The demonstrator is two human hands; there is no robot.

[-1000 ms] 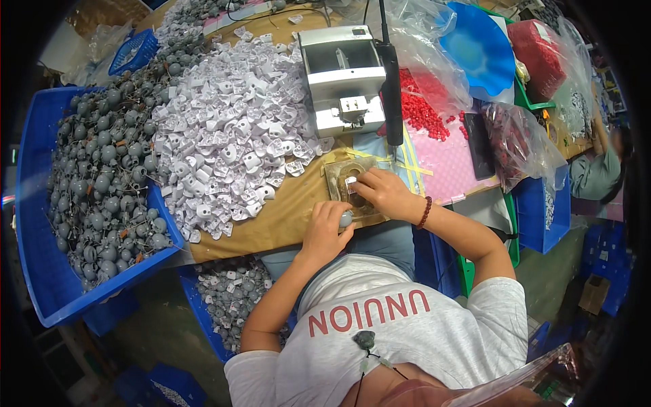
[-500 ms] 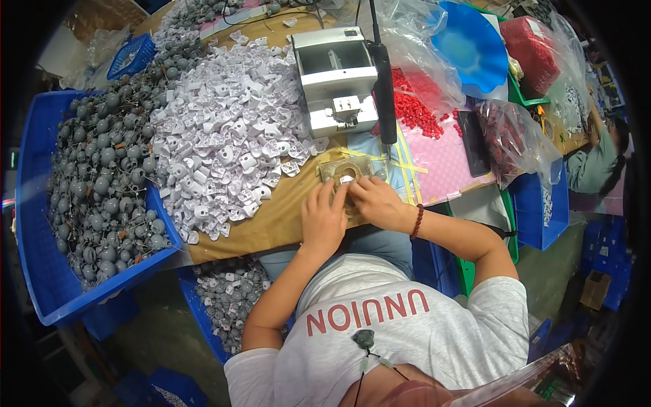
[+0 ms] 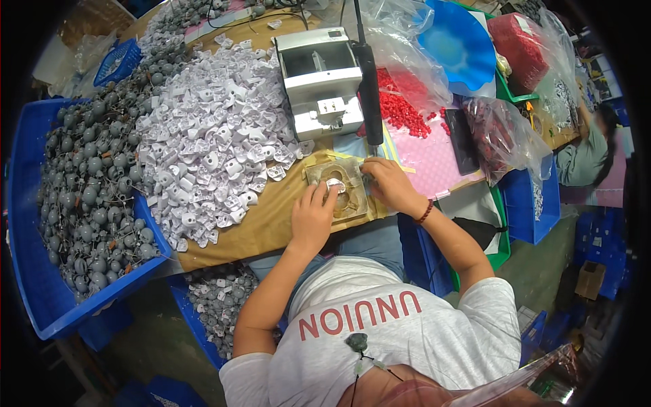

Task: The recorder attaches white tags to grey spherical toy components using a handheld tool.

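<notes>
A worn block-shaped fixture [image 3: 356, 205] with rounded recesses lies on the bench in front of me. In its upper recess sits a small white plastic part [image 3: 336, 184]. My left hand [image 3: 312, 216] rests on the fixture's left side, fingers stretched out, one fingertip against the white part. At the fixture's upper right edge is my right hand [image 3: 393, 188], its fingers drawn together; whatever they may hold is hidden. Just above those fingers hangs the tip of a black electric screwdriver [image 3: 368, 95]. Behind the fixture stands a silver-and-black machine [image 3: 320, 85] with a small front outlet.
White plastic parts [image 3: 203, 149] are heaped to the left, beside a blue bin [image 3: 30, 224] of grey round parts. On the right are red small pieces [image 3: 403, 108], a black phone [image 3: 462, 141], a blue wavy-edged bowl [image 3: 458, 44] and plastic bags. A co-worker's sleeve [image 3: 582, 163] shows far right.
My right hand has moved right, away from the left hand, uncovering the fixture and the white part. My left hand stays at the fixture. The whole view has shifted slightly.
</notes>
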